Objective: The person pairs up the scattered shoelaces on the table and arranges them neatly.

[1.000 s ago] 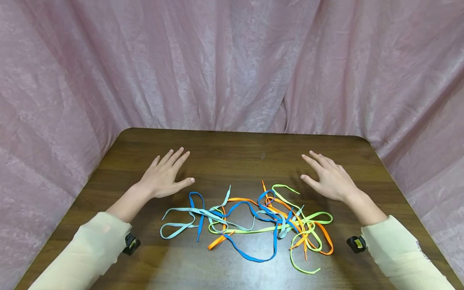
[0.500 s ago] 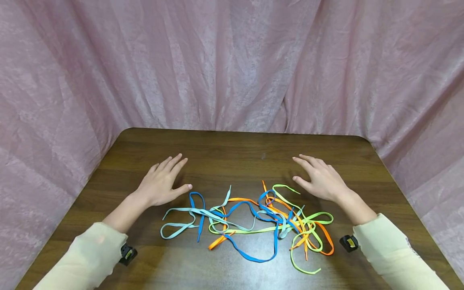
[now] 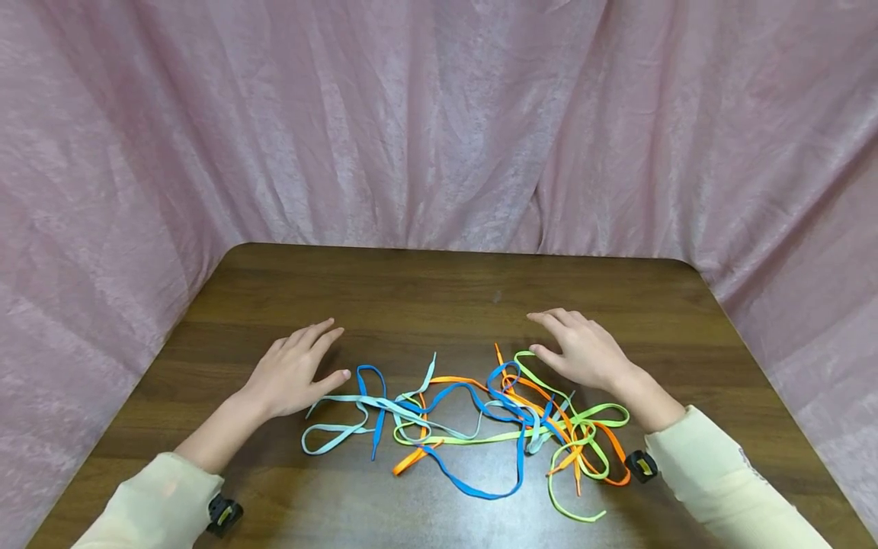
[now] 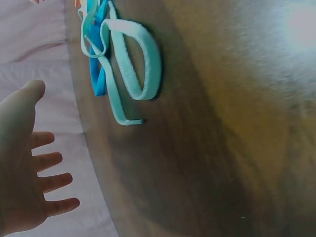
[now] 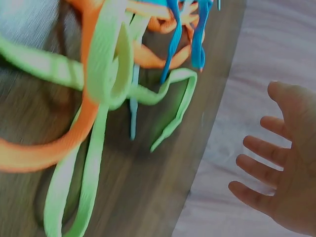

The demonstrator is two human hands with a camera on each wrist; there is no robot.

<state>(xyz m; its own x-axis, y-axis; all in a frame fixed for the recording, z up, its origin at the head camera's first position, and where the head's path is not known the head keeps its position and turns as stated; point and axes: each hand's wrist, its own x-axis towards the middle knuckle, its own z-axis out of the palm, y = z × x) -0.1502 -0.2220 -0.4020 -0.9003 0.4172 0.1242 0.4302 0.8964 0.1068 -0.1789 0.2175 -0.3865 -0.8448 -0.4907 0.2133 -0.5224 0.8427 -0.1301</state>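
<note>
Several flat shoelaces lie tangled together on the table. Among them are a light teal lace (image 3: 336,438), a blue lace (image 3: 473,492), an orange lace (image 3: 409,460) and a lime green lace (image 3: 480,439). My left hand (image 3: 288,376) hovers beside the tangle's left end, thumb and fingers spread, holding nothing. Above the upper right of the pile is my right hand (image 3: 583,351), also with nothing in it; its fingers are loosely extended. In the left wrist view the teal lace (image 4: 153,64) loops near the left thumb. The right wrist view has the green lace (image 5: 101,64) crossing over the orange one.
The laces lie on a dark wooden table (image 3: 439,293) with rounded far corners. A pink velvety curtain (image 3: 439,130) hangs behind it and along both sides. Small black cameras sit at the left cuff (image 3: 223,515) and right cuff (image 3: 642,465).
Both hands have come nearer to me, and the right hand has also moved left, over the edge of the pile. The laces lie as before.
</note>
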